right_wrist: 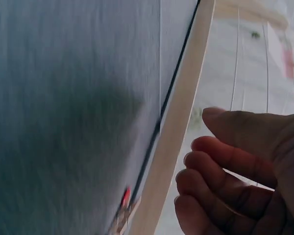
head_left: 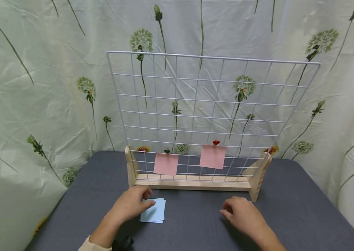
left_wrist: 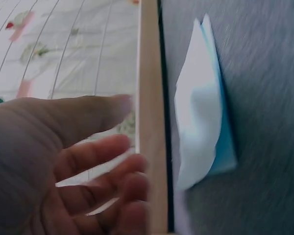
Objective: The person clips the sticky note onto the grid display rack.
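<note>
My left hand (head_left: 133, 204) hovers over the left edge of some light blue paper squares (head_left: 155, 213) on the table, its fingers loosely bent around nothing. In the left wrist view the top blue square (left_wrist: 198, 112) curls up, and the thumb and fingers are apart from it. My right hand (head_left: 244, 214) hangs above the table at the right, fingers relaxed and holding nothing. A small wooden clip with a red part (right_wrist: 121, 215) lies near the stand's base in the right wrist view; the head view does not show it.
A white wire grid (head_left: 192, 103) stands upright in a wooden base (head_left: 192, 184). Two pink paper squares hang on it: the left one (head_left: 166, 164) under a dark green clip (head_left: 167, 151), the right one (head_left: 213, 157) under a red heart clip (head_left: 216, 142). A dark object (head_left: 123, 243) sits by my left wrist.
</note>
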`<action>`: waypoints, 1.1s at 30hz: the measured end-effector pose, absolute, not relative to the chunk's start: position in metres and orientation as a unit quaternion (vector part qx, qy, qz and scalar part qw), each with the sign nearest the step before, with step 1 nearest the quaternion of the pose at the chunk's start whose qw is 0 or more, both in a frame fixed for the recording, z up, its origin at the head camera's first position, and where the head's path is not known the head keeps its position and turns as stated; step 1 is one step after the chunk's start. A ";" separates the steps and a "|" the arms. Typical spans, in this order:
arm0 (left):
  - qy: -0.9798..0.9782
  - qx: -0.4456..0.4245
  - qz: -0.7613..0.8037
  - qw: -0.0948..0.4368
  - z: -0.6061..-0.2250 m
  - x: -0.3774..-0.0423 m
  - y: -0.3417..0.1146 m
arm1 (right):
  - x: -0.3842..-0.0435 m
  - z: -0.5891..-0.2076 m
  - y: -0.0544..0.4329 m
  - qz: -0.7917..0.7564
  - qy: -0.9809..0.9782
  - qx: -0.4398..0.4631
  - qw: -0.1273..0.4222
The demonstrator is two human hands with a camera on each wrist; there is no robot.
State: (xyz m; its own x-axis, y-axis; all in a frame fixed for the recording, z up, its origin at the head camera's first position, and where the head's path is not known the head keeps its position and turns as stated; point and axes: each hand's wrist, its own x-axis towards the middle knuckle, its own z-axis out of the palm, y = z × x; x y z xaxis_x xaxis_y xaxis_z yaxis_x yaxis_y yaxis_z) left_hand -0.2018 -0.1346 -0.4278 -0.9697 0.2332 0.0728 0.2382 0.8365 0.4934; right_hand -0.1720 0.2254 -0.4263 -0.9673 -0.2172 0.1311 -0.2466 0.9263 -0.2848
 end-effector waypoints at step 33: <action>-0.970 -0.084 -0.209 -0.091 -0.433 -0.204 -0.141 | -0.194 -0.436 0.276 0.147 -0.987 0.061 -0.033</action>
State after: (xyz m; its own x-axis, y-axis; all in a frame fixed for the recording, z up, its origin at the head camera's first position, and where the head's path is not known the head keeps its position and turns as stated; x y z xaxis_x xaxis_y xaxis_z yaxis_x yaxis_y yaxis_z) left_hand -0.2037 -0.1409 -0.4329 -0.9693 0.2012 -0.1417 0.1249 0.8984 0.4209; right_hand -0.1943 0.2763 -0.4359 -0.9904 -0.1304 -0.0465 -0.1112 0.9495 -0.2933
